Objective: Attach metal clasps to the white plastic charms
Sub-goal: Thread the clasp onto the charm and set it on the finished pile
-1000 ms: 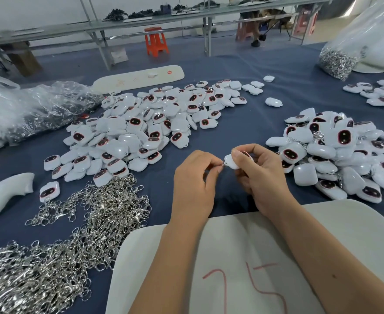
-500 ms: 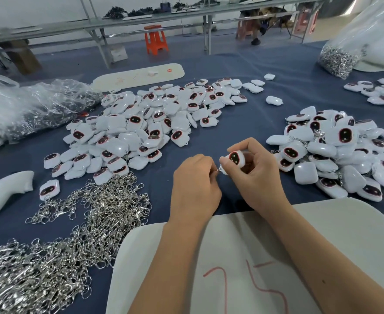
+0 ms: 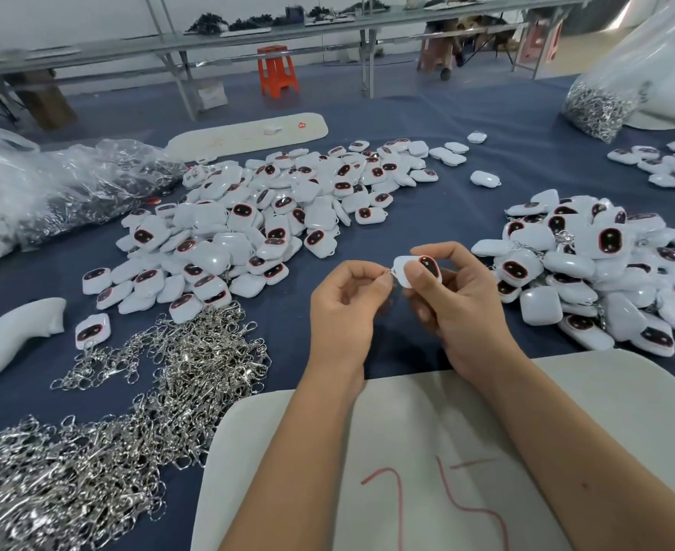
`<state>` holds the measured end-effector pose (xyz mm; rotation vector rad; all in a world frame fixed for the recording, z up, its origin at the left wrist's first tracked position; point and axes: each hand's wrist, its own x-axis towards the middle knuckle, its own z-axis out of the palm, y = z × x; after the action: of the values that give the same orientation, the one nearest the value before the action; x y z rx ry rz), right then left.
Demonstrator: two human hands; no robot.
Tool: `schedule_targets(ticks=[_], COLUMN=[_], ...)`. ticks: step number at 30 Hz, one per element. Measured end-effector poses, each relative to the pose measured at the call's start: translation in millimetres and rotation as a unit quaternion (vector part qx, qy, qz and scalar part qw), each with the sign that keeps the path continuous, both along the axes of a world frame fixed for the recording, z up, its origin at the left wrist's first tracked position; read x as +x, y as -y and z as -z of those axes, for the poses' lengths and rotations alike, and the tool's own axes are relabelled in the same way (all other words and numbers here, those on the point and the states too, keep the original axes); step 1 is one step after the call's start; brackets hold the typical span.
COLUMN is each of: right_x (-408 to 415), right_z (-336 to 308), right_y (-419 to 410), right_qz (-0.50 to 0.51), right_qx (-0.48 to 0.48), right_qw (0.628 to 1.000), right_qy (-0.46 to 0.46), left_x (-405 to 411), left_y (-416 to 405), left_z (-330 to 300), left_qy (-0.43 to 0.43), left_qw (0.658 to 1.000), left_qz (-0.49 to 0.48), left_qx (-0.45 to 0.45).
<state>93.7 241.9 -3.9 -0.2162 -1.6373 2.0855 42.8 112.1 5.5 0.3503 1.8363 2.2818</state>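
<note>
My right hand [image 3: 459,308] pinches a white plastic charm [image 3: 419,268] with a dark red-rimmed face, held above the blue cloth. My left hand [image 3: 345,308] is closed on a small metal clasp ring [image 3: 387,272] that touches the charm's left edge; most of the clasp is hidden in my fingers. A large pile of loose charms [image 3: 272,224] lies to the left and behind. A second charm pile [image 3: 590,272], some with clasps showing, sits to the right. A heap of silver metal clasps [image 3: 101,439] covers the near left.
A white board marked in red [image 3: 407,471] lies under my forearms. Plastic bags [image 3: 49,192] sit far left, a bag of clasps [image 3: 606,101] far right. A white curved part [image 3: 5,344] rests at the left edge; a long white tray [image 3: 248,133] lies behind the charms.
My right hand has turned the charm so its dark face shows and lifted it slightly. My left hand stays pinched at the charm's edge.
</note>
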Motion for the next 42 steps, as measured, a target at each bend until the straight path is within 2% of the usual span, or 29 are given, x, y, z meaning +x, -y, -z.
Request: schedule_targets(ticks=[2, 6, 11, 13, 17, 23, 26, 31, 35, 37, 38, 40, 42], right_x=[-1, -4, -5, -5, -6, -4, -5, -3, -3, -4, -4, -3, -3], right_z=[0, 3, 6, 6, 8, 9, 8, 6, 9, 9, 8, 6, 3], right_y=[0, -2, -1, -1, -2, -1, -1, -3, -3, -3, -3, -3, -2], right_qz=[-0.011, -0.047, -0.07, -0.07, -0.073, -0.066, -0.06, -0.074, -0.07, -0.068, -0.075, -0.093, -0.101], right_qx=[-0.029, -0.068, -0.027, -0.017, -0.013, 0.009, 0.006, -0.036, -0.008, -0.011, -0.018, -0.028, -0.036], right_qw=[1.0, 0.997, 0.997, 0.997, 0.997, 0.998, 0.998, 0.996, 0.997, 0.997, 0.997, 0.995, 0.994], right_qy=[0.002, 0.005, 0.016, 0.015, 0.016, 0.021, 0.024, 0.02, 0.035, 0.034, 0.027, 0.01, 0.0], left_x=[4, 5, 1, -2, -9, -9, -12, -13, -16, -14, -12, -9, -6], left_y=[-3, -8, -5, -3, 6, 13, 14, 16, 23, 22, 19, 11, 3], left_z=[0, 1, 3, 4, 7, 4, 4, 4, 5, 4, 3, 1, -1], left_qy=[0.049, 0.066, 0.066, 0.03, -0.117, -0.309, -0.34, -0.334, -0.394, -0.377, -0.336, -0.193, -0.035], left_qw=[0.998, 0.994, 0.985, 0.985, 0.974, 0.904, 0.887, 0.901, 0.866, 0.878, 0.902, 0.963, 0.996], left_qz=[0.012, -0.064, -0.135, -0.16, -0.176, -0.17, -0.157, -0.121, -0.086, -0.101, -0.117, -0.127, -0.082], left_qx=[0.042, 0.054, 0.088, 0.06, -0.083, -0.242, -0.271, -0.25, -0.295, -0.277, -0.243, -0.137, -0.03])
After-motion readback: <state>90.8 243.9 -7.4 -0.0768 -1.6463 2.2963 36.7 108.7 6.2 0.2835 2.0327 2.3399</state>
